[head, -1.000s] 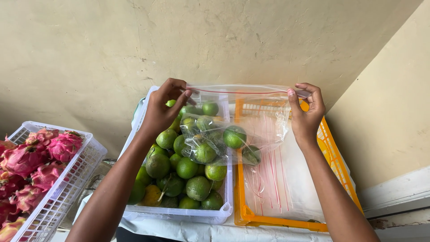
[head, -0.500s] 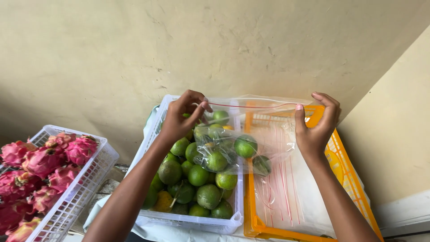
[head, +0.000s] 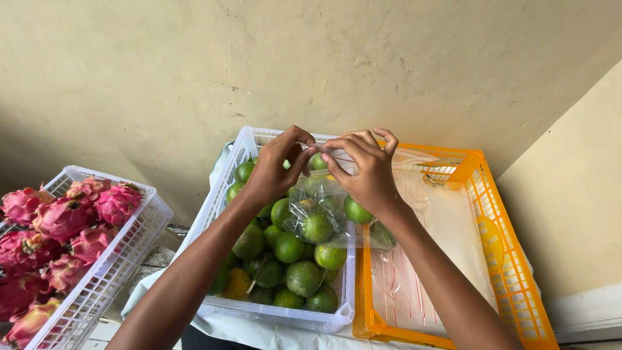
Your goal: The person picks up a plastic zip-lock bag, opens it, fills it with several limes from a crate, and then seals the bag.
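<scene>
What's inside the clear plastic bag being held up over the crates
The clear bag, pinched at its top by the left hand and right hand, holds a few green citrus fruits. The right hand and wrist cover part of it, so no exact count.

Scuffed beige plaster wall (head: 194,65) meets a side wall (head: 576,214), seemingly daylit.

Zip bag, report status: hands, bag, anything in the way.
Left hand and right hand both pinch the zip bag top, close together. Bag holds green limes, hanging over the white crate. Nothing in the way.
</scene>
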